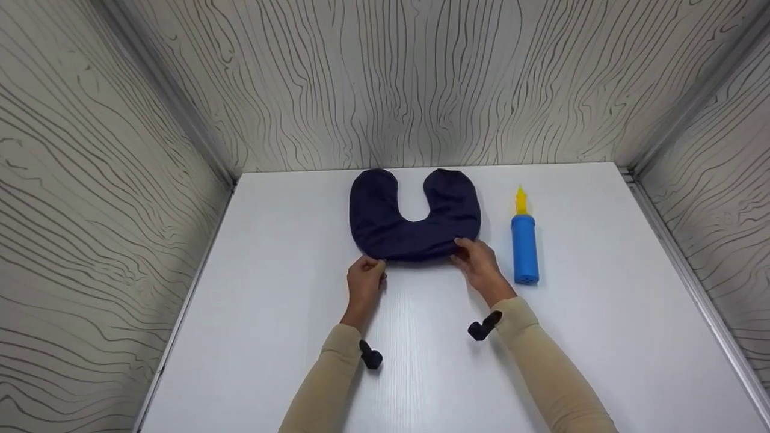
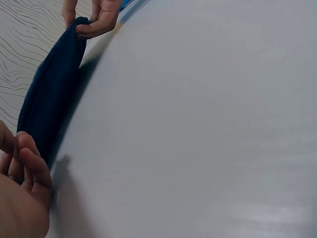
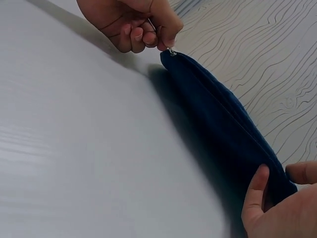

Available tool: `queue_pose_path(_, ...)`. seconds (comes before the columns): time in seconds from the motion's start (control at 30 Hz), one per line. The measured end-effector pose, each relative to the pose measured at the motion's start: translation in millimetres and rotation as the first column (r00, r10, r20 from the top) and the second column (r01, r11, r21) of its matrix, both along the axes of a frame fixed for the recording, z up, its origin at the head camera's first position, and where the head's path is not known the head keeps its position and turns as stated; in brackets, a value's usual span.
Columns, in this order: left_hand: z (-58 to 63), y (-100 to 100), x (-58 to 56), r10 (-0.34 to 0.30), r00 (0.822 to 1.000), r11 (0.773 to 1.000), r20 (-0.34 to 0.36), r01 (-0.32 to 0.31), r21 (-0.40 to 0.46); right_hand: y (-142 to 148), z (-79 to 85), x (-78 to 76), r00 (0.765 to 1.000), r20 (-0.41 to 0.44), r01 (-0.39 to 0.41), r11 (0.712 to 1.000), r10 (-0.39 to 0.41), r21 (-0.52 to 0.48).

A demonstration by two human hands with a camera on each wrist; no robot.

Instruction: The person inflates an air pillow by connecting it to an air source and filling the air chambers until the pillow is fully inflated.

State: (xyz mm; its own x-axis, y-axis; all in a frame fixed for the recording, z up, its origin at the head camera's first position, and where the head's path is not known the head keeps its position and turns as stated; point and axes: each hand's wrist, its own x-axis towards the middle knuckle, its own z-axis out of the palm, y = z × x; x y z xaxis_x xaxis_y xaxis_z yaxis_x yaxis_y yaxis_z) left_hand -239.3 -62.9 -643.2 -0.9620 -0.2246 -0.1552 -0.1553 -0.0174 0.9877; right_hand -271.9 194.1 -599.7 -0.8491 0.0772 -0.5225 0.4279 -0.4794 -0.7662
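A dark blue U-shaped neck pillow (image 1: 415, 239) lies on the white table, its two ends pointing at the back wall. My left hand (image 1: 364, 280) is at the left end of its near edge. In the right wrist view, that hand's thumb and forefinger pinch a small metal zipper pull (image 3: 172, 51) there, and a seam line runs along the edge. The near right part of the pillow is gripped by my right hand (image 1: 479, 268), thumb on one face and fingers on the other. This near edge is lifted slightly off the table.
To the right of the pillow lies a blue hand pump (image 1: 525, 249) with a yellow nozzle (image 1: 521, 200), pointing at the back. Wood-grain patterned panels (image 1: 409, 84) enclose the white table (image 1: 271, 313) at the back and both sides.
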Motion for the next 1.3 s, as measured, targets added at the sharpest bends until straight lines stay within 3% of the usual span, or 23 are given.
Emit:
queue_pose_path(0.27, 0.3, 1.2, 0.1, -0.015, 1.000, 1.000, -0.006, 0.015, -0.005, -16.0, -0.2, 5.4, 0.998, -0.013, -0.057, 0.995, 0.056, -0.080)
queue_pose_path(0.53, 1.2, 1.5, 0.6, -0.056, 0.996, 0.998, -0.076, 0.058, 0.033, -31.4, 2.9, 10.8, 1.000, 0.011, -0.010, 0.985, 0.012, -0.174)
queue_pose_path(0.73, 2.7, -0.1, 0.8, -0.052, 0.995, 0.998, -0.088, 0.055, 0.036, -37.3, 4.5, 13.7, 0.998, 0.056, -0.013, 0.985, 0.023, -0.171)
queue_pose_path(1.0, 3.6, -0.4, -0.9, -0.033, 0.996, 0.999, -0.078, 0.035, 0.032, -39.5, 7.1, 11.9, 0.999, 0.020, 0.033, 0.983, -0.030, -0.181)
queue_pose_path(1.3, 4.0, -2.8, -3.0, -0.015, 0.997, 1.000, -0.074, 0.015, 0.000, -36.8, 6.7, 7.4, 0.998, 0.039, 0.056, 0.982, -0.050, -0.179)
